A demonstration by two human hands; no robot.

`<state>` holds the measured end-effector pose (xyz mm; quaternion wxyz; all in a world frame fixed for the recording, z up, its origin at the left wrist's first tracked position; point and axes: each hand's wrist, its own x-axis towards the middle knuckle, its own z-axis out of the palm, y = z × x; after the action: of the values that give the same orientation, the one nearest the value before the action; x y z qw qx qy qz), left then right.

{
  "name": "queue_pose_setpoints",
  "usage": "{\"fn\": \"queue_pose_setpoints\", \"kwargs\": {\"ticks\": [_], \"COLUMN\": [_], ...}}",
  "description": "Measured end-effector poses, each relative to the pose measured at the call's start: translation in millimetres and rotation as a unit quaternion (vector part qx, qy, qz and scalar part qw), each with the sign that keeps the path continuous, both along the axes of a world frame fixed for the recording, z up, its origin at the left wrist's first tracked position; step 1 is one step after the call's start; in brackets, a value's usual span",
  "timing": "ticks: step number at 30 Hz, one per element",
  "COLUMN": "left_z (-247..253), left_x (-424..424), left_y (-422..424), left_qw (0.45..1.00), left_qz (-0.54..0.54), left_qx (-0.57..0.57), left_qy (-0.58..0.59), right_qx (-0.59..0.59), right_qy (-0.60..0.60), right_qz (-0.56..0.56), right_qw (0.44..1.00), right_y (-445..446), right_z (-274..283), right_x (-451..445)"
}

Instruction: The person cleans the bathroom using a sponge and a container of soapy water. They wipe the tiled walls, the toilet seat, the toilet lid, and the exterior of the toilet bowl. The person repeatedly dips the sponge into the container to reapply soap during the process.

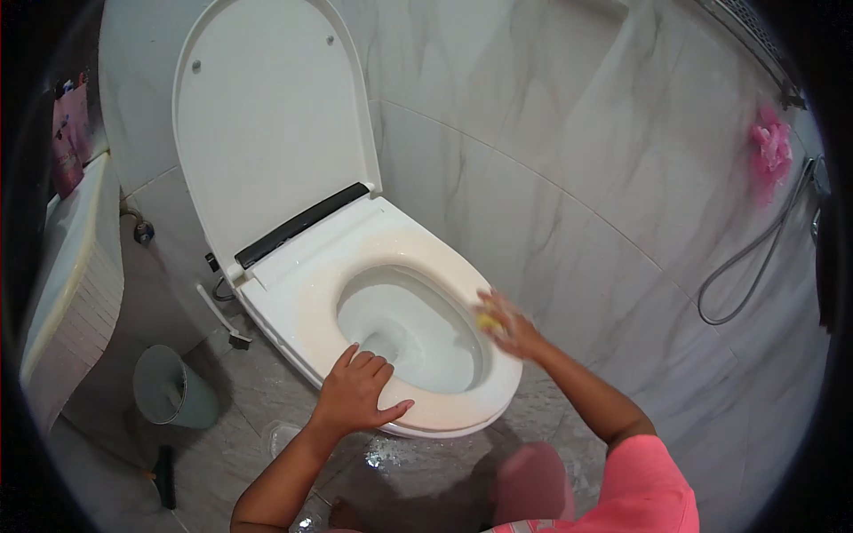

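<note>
A white toilet seat lies down over the bowl, with the toilet lid raised behind it. My left hand rests on the seat's front left part, fingers spread, holding nothing. At the seat's right side, my right hand is closed around a yellow sponge, pressed to the rim of the seat; the hand is slightly blurred. Water stands in the toilet bowl between my hands.
A grey bucket, a white-handled brush and a dark floor brush are at left, below a washbasin. A pink mesh pouf and a shower hose hang at right. The tiled floor looks wet.
</note>
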<state>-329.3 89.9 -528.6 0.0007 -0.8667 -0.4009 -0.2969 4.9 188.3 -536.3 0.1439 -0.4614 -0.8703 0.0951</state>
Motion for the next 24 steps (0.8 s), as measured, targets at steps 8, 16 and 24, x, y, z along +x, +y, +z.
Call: {"fn": "queue_pose_setpoints", "kwargs": {"ticks": [8,16,24], "left_z": [-2.9,-4.7,-7.1], "left_x": [1.1,-3.5,-5.3], "left_y": [3.7,3.3,6.7], "left_qw": [1.000,0.999,0.998], "left_qz": [-0.001,0.007,-0.003], "left_qx": [-0.003,0.006,0.001], "left_qy": [-0.012,-0.041,-0.058], "right_qx": [0.066,0.226,0.188], "right_qy": [0.056,-0.013,0.062], "right_qz": [-0.220,0.164,-0.270], "right_qw": [0.972,0.960,0.942], "right_y": [157.6,116.0,223.4], "right_z": [-2.0,-22.3,-9.0], "right_x": [-144.1,-117.4,-228.8]}}
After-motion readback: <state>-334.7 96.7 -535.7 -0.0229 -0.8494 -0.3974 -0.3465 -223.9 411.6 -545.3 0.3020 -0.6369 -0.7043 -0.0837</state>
